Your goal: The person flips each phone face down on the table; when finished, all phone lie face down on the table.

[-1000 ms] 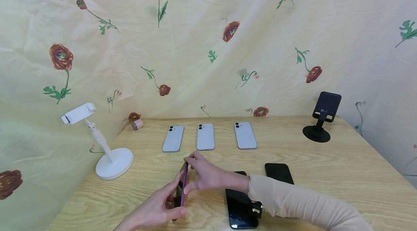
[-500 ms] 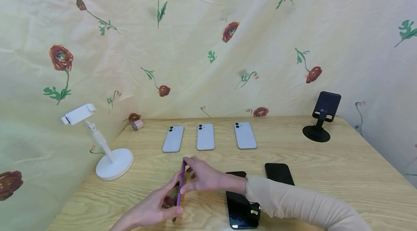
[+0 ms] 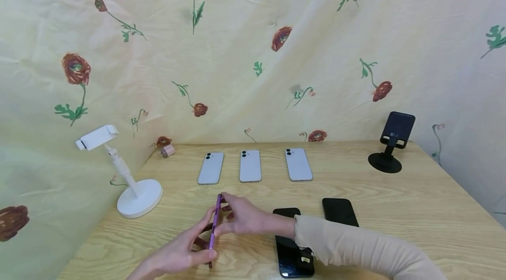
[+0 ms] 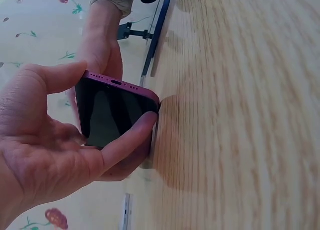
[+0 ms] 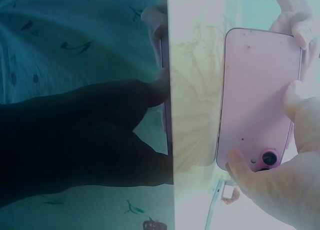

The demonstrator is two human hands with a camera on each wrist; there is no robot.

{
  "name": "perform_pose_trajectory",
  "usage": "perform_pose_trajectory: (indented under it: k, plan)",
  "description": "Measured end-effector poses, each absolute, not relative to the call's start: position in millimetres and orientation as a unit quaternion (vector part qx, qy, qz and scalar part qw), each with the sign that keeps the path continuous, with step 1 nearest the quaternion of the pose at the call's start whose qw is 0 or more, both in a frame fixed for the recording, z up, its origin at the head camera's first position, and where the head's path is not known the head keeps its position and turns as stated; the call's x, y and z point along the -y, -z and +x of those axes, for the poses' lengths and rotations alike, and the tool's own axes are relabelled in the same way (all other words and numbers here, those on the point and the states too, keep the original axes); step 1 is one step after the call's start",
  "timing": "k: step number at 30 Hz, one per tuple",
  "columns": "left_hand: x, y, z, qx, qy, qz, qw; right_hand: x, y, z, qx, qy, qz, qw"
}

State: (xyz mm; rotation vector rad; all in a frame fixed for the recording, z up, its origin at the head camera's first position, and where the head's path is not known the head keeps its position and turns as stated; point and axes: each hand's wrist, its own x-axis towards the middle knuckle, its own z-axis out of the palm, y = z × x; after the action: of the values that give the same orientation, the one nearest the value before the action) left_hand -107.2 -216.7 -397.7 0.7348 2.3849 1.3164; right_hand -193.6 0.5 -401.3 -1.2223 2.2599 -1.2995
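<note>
A pink-purple smartphone [image 3: 215, 227] stands on one long edge on the wooden table, between both hands. Its dark screen [image 4: 107, 109] faces the left hand; the pink back with its camera [image 5: 260, 89] faces the right. My left hand [image 3: 179, 247] grips the near end, thumb on the end edge and fingers on the screen side. My right hand [image 3: 245, 218] holds the far part, with its thumb on the upper long edge. Under the right forearm lies a black phone [image 3: 287, 251], partly covered. Another black phone [image 3: 341, 212] lies beyond the sleeve.
Three pale phones, left [image 3: 211, 168], middle [image 3: 250, 166] and right [image 3: 298, 164], lie face down along the back. A white phone stand [image 3: 139, 199] is at left, a black stand [image 3: 389, 157] at right. A small pink charger [image 3: 168, 151] sits at the back left corner.
The smartphone has turned more upright and shifted slightly left with both hands, so its screen no longer shows in the head view. The other phones stay put.
</note>
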Motion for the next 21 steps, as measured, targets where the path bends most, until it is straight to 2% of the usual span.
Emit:
perform_pose_trajectory:
  k: [12, 21]
  plan:
    - [224, 399, -109, -0.79, -0.511, 0.28, 0.192, 6, 405, -190, -0.775, 0.454, -0.418, 0.137]
    - [228, 397, -110, -0.778, -0.514, 0.305, 0.193, 10, 408, -188, -0.785, 0.421, -0.442, 0.104]
